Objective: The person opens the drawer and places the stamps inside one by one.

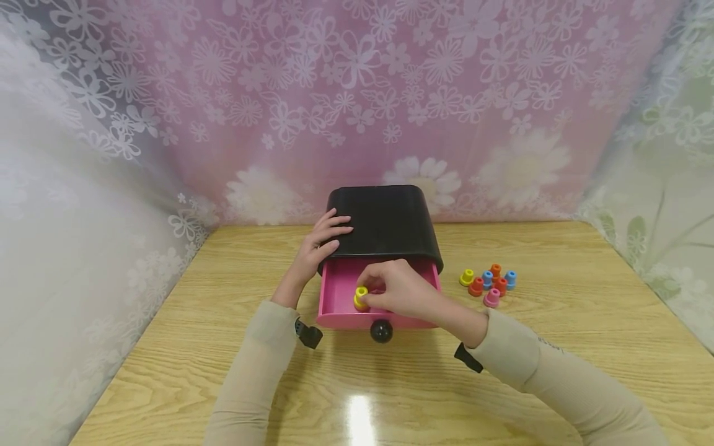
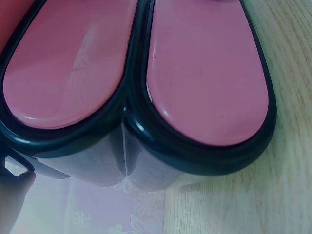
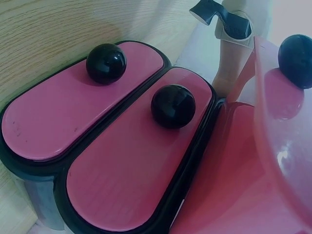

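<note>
A black chest of drawers [image 1: 385,220] stands on the table with its top pink drawer [image 1: 343,321] pulled out. My left hand [image 1: 319,246] rests on the chest's top left edge, fingers spread straight over it. Between thumb and fingers, my right hand [image 1: 398,288] pinches a yellow flanged peg [image 1: 361,298] inside the drawer, close over its floor. In the right wrist view, the open drawer's side [image 3: 229,161] shows, but the right hand and the peg are out of frame. A bit of the left hand [image 2: 14,200] appears at the left wrist view's edge.
To the right of the chest, several small pegs in yellow, red, blue, orange and pink [image 1: 492,298] stand on the wooden table [image 1: 184,347]. Two shut lower drawers [image 3: 131,170] have round black knobs [image 3: 173,106]. A flowered curtain [image 1: 357,93] hangs behind.
</note>
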`<state>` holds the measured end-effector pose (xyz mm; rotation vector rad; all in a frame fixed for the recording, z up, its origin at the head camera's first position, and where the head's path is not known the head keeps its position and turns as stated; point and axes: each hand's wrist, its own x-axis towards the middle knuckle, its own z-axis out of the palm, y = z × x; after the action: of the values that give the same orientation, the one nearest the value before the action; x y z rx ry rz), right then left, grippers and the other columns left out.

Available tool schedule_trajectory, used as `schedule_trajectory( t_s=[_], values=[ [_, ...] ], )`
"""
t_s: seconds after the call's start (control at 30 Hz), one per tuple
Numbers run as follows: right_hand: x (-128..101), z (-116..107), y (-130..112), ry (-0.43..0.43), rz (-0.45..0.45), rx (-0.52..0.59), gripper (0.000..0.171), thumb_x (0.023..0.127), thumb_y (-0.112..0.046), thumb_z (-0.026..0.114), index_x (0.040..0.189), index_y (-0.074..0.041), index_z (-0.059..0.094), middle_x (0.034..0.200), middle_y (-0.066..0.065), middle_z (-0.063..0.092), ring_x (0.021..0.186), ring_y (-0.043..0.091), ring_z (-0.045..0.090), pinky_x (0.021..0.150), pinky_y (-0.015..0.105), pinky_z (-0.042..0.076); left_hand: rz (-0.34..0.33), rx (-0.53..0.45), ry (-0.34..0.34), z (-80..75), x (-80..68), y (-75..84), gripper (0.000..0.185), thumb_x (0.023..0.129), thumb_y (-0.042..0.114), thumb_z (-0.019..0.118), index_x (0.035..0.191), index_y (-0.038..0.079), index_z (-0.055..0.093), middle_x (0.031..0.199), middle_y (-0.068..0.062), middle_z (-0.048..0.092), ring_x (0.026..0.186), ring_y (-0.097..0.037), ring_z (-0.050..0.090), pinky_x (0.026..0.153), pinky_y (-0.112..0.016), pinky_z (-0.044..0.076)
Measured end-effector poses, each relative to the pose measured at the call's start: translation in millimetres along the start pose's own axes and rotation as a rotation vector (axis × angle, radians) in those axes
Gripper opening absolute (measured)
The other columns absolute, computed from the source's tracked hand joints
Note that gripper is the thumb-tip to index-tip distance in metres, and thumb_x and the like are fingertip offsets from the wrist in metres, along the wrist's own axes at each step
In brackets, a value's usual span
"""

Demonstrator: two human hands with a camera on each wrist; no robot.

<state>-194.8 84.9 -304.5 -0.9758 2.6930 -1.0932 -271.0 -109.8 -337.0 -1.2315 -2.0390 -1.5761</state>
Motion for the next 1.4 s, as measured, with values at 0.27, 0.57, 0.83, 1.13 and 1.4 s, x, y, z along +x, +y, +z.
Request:
schedule_trajectory(
  t_s=[0.27,0.57,0.83,1.13,1.4],
  values=[
    [-0.4,-0.5,0.1,-0.001,-0.003,-0.002,0.015,0.074,-0.011,0.069,0.089,-0.007,0.065,0.080,-0.003,0.065,0.077,0.008,0.061,0.075,0.027,0.049,-0.001,-0.004,0.002,0.3,1.1,1.6,0.035,0.079,-0.003,0.038,0.107,-0.019,0.052,0.122,-0.034,0.040,0.127,-0.044,0.011,0.101,-0.054,0.005],
    [-0.7,0.0,0.5,-0.004,-0.025,-0.015,0.014,0.074,-0.014,0.070,0.086,-0.009,0.065,0.078,-0.004,0.065,0.075,0.007,0.060,0.074,0.027,0.049,-0.011,-0.004,0.001,0.5,0.6,0.5,0.035,0.079,-0.004,0.039,0.107,-0.019,0.052,0.123,-0.033,0.040,0.128,-0.043,0.011,0.102,-0.053,0.006],
    [-1.2,0.4,1.3,0.014,-0.042,-0.015,0.013,0.074,-0.013,0.069,0.086,-0.010,0.065,0.078,-0.006,0.064,0.076,0.007,0.060,0.074,0.028,0.049,0.000,-0.004,0.001,0.8,0.3,0.1,0.034,0.080,-0.004,0.039,0.108,-0.018,0.052,0.123,-0.033,0.040,0.128,-0.043,0.011,0.102,-0.053,0.006],
    [-4.5,-5.2,-1.1,0.093,-0.028,0.002,0.026,0.073,-0.018,0.071,0.095,-0.005,0.065,0.090,0.000,0.064,0.087,0.013,0.060,0.080,0.032,0.047,-0.007,-0.001,0.000,0.2,1.1,0.2,0.034,0.080,-0.003,0.039,0.108,-0.018,0.052,0.123,-0.033,0.040,0.128,-0.042,0.011,0.101,-0.054,0.005],
    [-15.1,-14.2,2.2,0.152,-0.040,0.044,0.027,0.074,-0.013,0.070,0.098,-0.004,0.064,0.095,0.005,0.065,0.091,0.016,0.059,0.082,0.035,0.046,-0.038,0.009,-0.007,1.3,-1.1,1.4,0.034,0.080,-0.004,0.039,0.108,-0.018,0.052,0.124,-0.032,0.040,0.128,-0.041,0.011,0.102,-0.052,0.006]
  ],
)
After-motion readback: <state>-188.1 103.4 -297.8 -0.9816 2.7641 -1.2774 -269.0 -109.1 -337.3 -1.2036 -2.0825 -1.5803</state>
